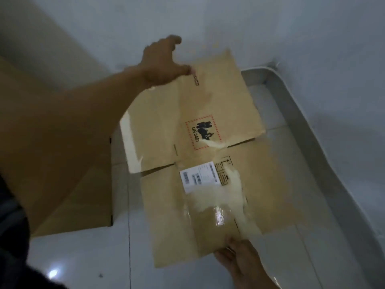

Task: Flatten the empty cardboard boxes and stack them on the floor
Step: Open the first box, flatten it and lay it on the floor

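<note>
Both hands hold the flattened box [193, 155] above the tiled floor [83, 263], the left hand [164, 61] pinching its far edge and the right hand [235, 259] gripping the near edge, so lowering it level, squared over the other cardboard [89, 195] lying beside, should stack it neatly.

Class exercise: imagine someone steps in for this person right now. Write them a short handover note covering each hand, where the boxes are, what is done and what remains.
Left hand: pinching the far edge of the flattened brown cardboard box with the white shipping label.
Right hand: gripping the same box's near edge.
Position: that box is held above the pale tiled floor, beside a grey raised threshold. Another brown cardboard piece sits to the left; most of it is hidden by the arm.
Done: the held box looks flattened, flaps open.
Left: lay it down on the stack; whether more boxes remain cannot be seen.
</note>
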`<act>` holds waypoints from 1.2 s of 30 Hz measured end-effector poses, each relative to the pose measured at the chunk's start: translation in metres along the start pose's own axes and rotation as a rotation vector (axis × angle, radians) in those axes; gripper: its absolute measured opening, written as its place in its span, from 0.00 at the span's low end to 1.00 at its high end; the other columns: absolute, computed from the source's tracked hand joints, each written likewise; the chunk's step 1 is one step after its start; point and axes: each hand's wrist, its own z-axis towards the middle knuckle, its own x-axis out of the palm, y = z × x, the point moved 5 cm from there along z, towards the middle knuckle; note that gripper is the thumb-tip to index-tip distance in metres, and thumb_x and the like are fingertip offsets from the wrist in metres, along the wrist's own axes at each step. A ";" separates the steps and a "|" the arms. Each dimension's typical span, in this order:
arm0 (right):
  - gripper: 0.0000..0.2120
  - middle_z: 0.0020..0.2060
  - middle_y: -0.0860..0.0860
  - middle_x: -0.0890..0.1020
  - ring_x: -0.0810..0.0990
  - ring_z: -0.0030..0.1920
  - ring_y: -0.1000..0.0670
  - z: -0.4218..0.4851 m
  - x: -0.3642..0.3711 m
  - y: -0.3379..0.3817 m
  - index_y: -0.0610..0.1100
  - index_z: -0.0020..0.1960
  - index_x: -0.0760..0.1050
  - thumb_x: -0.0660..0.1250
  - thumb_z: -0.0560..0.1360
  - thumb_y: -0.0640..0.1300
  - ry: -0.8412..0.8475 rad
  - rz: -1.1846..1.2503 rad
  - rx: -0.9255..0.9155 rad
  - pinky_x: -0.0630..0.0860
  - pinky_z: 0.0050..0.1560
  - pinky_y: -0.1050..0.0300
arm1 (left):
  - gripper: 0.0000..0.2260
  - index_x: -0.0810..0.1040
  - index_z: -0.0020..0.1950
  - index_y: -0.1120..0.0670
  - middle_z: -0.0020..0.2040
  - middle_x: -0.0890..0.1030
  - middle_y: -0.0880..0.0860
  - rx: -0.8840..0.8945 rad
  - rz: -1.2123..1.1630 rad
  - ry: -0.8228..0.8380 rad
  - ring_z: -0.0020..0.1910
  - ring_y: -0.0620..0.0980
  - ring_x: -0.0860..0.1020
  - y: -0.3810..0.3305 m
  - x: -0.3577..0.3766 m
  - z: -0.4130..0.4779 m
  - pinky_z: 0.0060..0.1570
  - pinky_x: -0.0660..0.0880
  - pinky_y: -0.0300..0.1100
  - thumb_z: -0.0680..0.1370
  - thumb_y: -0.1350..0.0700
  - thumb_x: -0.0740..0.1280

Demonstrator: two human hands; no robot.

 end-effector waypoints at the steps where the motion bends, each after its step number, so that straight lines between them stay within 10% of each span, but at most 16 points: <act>1: 0.13 0.44 0.44 0.80 0.78 0.41 0.44 0.018 0.002 -0.001 0.42 0.62 0.71 0.59 0.79 0.34 0.005 -0.011 -0.016 0.80 0.27 0.55 | 0.35 0.64 0.73 0.54 0.70 0.71 0.57 -0.005 0.024 0.030 0.68 0.56 0.68 0.012 0.026 -0.011 0.69 0.63 0.50 0.71 0.43 0.73; 12: 0.15 0.39 0.42 0.79 0.81 0.27 0.44 0.109 -0.013 -0.015 0.41 0.61 0.72 0.60 0.77 0.30 -0.006 0.052 -0.209 0.78 0.21 0.53 | 0.30 0.66 0.72 0.52 0.70 0.70 0.55 0.007 0.235 0.503 0.68 0.56 0.68 0.096 0.248 -0.123 0.68 0.64 0.53 0.73 0.45 0.70; 26: 0.17 0.49 0.43 0.80 0.80 0.44 0.42 0.152 -0.003 0.006 0.43 0.67 0.69 0.59 0.79 0.35 0.144 0.003 -0.259 0.80 0.25 0.54 | 0.28 0.68 0.70 0.54 0.68 0.73 0.55 -0.072 0.128 0.391 0.63 0.55 0.71 0.130 0.289 -0.155 0.63 0.70 0.51 0.74 0.42 0.68; 31: 0.10 0.35 0.46 0.86 0.85 0.31 0.48 0.143 -0.009 -0.010 0.43 0.57 0.74 0.60 0.77 0.36 0.330 0.120 -0.163 0.80 0.26 0.55 | 0.28 0.70 0.65 0.52 0.65 0.72 0.56 -0.149 0.218 0.180 0.59 0.55 0.72 0.142 0.287 -0.164 0.62 0.69 0.54 0.73 0.36 0.64; 36: 0.06 0.30 0.44 0.85 0.84 0.29 0.48 0.133 -0.019 -0.016 0.39 0.51 0.74 0.59 0.78 0.37 0.336 0.229 -0.097 0.79 0.23 0.55 | 0.49 0.52 0.75 0.55 0.76 0.48 0.66 -0.532 0.116 -0.083 0.74 0.68 0.50 0.148 0.269 -0.180 0.70 0.50 0.65 0.66 0.24 0.60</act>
